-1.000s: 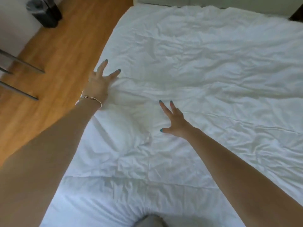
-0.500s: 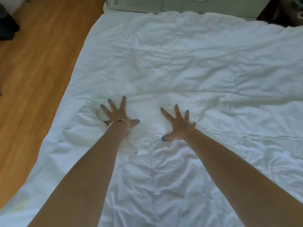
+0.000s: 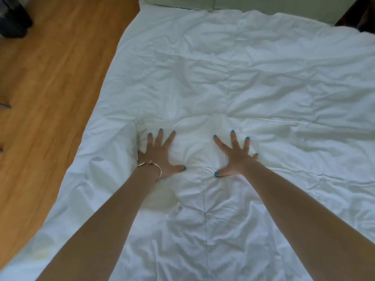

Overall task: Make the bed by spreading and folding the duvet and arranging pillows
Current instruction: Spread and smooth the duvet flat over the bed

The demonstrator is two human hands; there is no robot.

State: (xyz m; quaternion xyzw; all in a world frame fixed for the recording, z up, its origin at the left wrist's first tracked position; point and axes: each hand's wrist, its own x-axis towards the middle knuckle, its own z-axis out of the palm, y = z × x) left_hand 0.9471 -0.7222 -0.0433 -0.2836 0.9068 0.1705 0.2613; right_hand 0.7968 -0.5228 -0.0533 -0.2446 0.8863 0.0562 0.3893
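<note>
Bed [image 3: 203, 8] carries rumpled white duvet [image 3: 253, 82]; wood floor [image 3: 50, 88] alongside.

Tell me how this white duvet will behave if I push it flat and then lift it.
Probably floppy: the duvet is creased all over. It looks soft and puffy, dimpling under the left hand and right hand, so it should drape rather than hold shape.

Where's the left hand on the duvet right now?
In the head view, the left hand presses flat, fingers spread, on the white duvet near its floor-side edge, level with the right hand.
</note>
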